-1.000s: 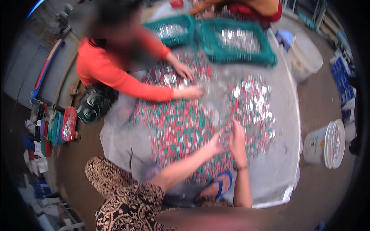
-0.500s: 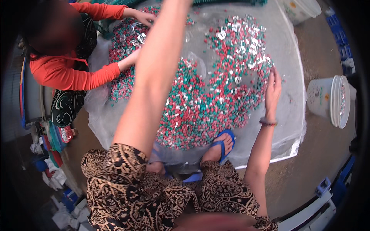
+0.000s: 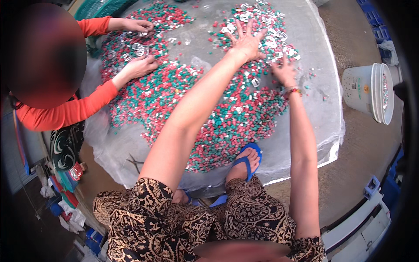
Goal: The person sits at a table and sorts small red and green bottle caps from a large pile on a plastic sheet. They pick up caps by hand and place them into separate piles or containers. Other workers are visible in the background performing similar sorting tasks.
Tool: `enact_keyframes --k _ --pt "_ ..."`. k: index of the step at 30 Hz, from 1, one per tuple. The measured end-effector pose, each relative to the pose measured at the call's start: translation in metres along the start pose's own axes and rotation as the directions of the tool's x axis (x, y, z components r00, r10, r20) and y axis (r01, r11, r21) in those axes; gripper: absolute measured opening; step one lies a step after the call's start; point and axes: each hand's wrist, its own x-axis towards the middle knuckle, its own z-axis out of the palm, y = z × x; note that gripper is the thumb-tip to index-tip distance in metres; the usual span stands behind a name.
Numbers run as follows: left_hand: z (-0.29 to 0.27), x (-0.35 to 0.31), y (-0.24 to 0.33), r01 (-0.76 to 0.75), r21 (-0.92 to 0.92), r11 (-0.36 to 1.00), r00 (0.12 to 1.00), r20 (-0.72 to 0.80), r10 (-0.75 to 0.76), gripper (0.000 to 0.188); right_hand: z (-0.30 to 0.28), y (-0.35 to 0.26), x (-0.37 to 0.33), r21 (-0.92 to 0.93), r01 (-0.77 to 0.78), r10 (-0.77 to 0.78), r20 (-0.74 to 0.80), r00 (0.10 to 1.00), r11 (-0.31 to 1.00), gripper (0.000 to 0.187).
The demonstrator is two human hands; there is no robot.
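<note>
Nearest the camera are the person's knees in a black and tan patterned cloth (image 3: 205,222), and just beyond them a foot in a blue rubber flip-flop sandal (image 3: 247,160) resting on the near edge of a large clear plastic sheet (image 3: 314,131) spread over the ground. On that sheet lies a broad heap of small red and green plastic pieces mixed with shiny silver metal pieces (image 3: 227,118), running from just past the sandal to the far rim of the sheet. Both bare forearms reach out over this heap. The right hand (image 3: 284,70), with a beaded band at the wrist, is palm down on the right fringe of the heap where silver pieces lie thick; its fingers are bent and loosely parted on the pieces, and whether they pinch any cannot be told. Further out, the left hand (image 3: 246,41) lies flat on the heap with all fingers spread wide, holding nothing. To the right, off the sheet, a white plastic bucket (image 3: 366,94) lies on the bare ground. On the left, another person in an orange long sleeve (image 3: 65,111) works the same heap, with one hand (image 3: 139,66) resting on the pieces and a farther hand (image 3: 139,25) beside a silver patch. A green plastic mesh basket (image 3: 98,8) stands at the far left edge.
</note>
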Motion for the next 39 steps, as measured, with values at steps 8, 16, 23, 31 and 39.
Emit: enact_keyframes --k 8,16,23,31,39 --pt "0.046 0.014 -0.02 -0.08 0.15 0.985 0.996 -0.03 0.085 0.051 0.018 -0.059 -0.097 -0.247 0.241 -0.252 -0.012 0.968 0.938 0.061" --pt "0.04 -0.128 -0.046 -0.14 -0.053 0.989 0.949 0.278 0.149 0.05 0.052 -0.069 -0.162 0.378 0.245 -0.263 -0.002 0.965 0.893 0.058" --pt "-0.011 -0.222 -0.078 0.341 -0.587 0.735 0.813 0.577 0.084 0.045 0.044 -0.101 -0.223 0.891 -0.432 -0.411 0.45 0.793 0.143 0.047" --pt "-0.067 -0.282 -0.09 0.397 -0.76 0.514 0.866 0.496 0.066 0.043 0.001 -0.131 -0.261 0.876 -0.475 -0.686 0.398 0.609 0.086 0.063" --pt "0.005 -0.301 -0.11 0.264 -0.535 0.802 0.964 0.135 -0.227 0.052 -0.069 -0.154 -0.265 0.816 -0.304 -0.495 0.549 0.674 0.491 0.051"
